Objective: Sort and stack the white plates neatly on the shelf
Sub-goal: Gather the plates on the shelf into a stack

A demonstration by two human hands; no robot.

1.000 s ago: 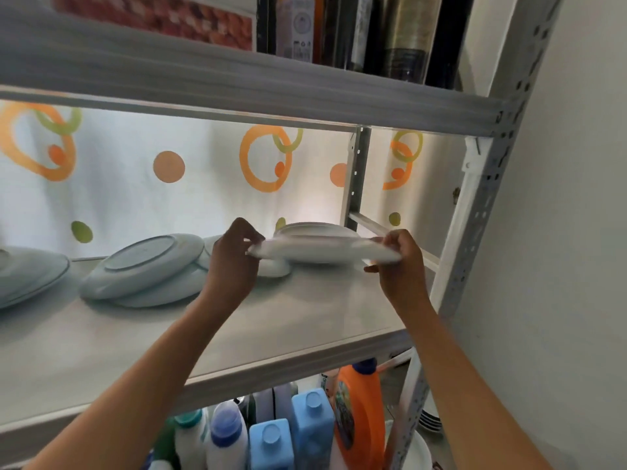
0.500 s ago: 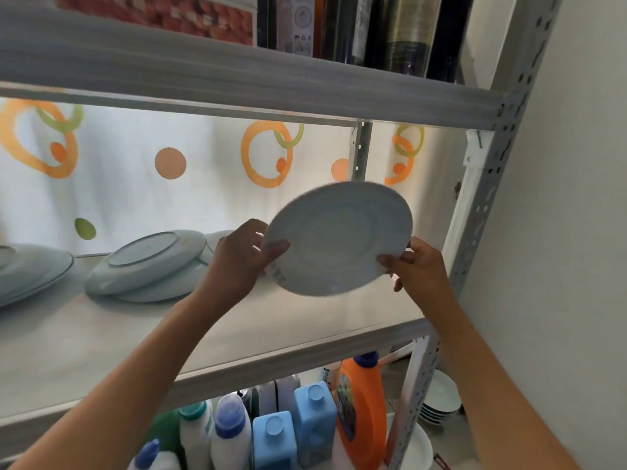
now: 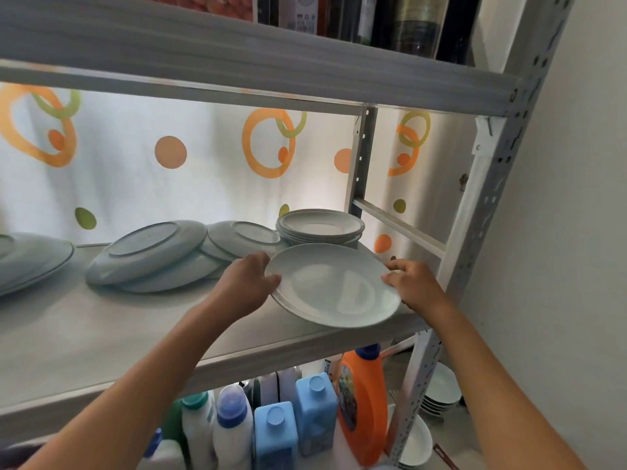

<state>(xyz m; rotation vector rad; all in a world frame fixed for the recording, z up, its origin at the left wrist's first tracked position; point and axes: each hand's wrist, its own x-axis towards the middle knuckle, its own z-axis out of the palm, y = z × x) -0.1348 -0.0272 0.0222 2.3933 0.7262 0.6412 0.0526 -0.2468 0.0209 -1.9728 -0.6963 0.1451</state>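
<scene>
From the head camera, looking forward and down, I am holding a white plate [image 3: 334, 285] face up with both hands, at the front right corner of the middle shelf [image 3: 101, 334] of a grey metal rack. My left hand [image 3: 249, 286] is gripping the plate's left rim, fingers closed over the edge. My right hand [image 3: 412, 284] is clamping the right rim, thumb on top. The plate is tilting slightly toward me, and its near edge is sitting at the shelf's front lip; a second rim seems to be showing just under its left edge, though I cannot tell for sure.

Just behind the held plate, a neat stack of white plates [image 3: 319, 227] is standing upright near the rear post [image 3: 361, 164]. To the left of that stack, several overturned plates [image 3: 152, 256] are lying in a loose, overlapping pile, bottoms up. At the far left edge, a larger plate [image 3: 30, 259] is lying partly out of view.

Behind the shelf, a white curtain [image 3: 135, 164] with orange and green circles is hanging. The shelf above is carrying dark bottles [image 3: 407, 25]. Below, blue and white detergent bottles [image 3: 288, 432] are standing beside an orange detergent jug [image 3: 363, 408]. On the floor at lower right, another stack of white dishes [image 3: 441, 391] is sitting beside the front post [image 3: 481, 212].
</scene>
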